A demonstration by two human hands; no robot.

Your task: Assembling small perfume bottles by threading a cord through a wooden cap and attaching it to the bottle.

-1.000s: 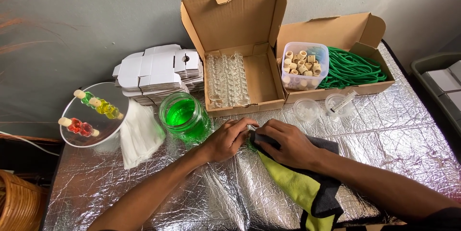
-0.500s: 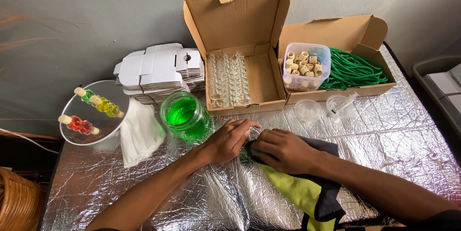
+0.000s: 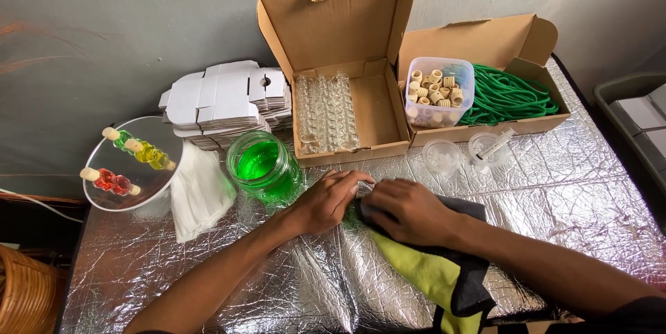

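My left hand [image 3: 331, 199] and my right hand [image 3: 408, 209] meet at the middle of the foil-covered table [image 3: 590, 195]. Their fingertips pinch something small between them; it is hidden by the fingers. My right hand rests on a black and yellow-green cloth [image 3: 430, 271], gripping its upper edge. A glass jar of bright green liquid [image 3: 262, 165] stands just left of my left hand.
An open cardboard box [image 3: 347, 91] holds clear bottles [image 3: 325, 110]. A second box holds a tub of cork stoppers [image 3: 437, 90] and green cord [image 3: 506, 97]. Two small clear cups [image 3: 463, 153], flat white cartons [image 3: 222, 101], a white cloth [image 3: 198, 192] and a round plate with coloured bottles [image 3: 132, 160] lie around.
Both hands have stayed together over the cloth. My right hand has slid slightly left along the cloth's edge; the fingers shifted a little.
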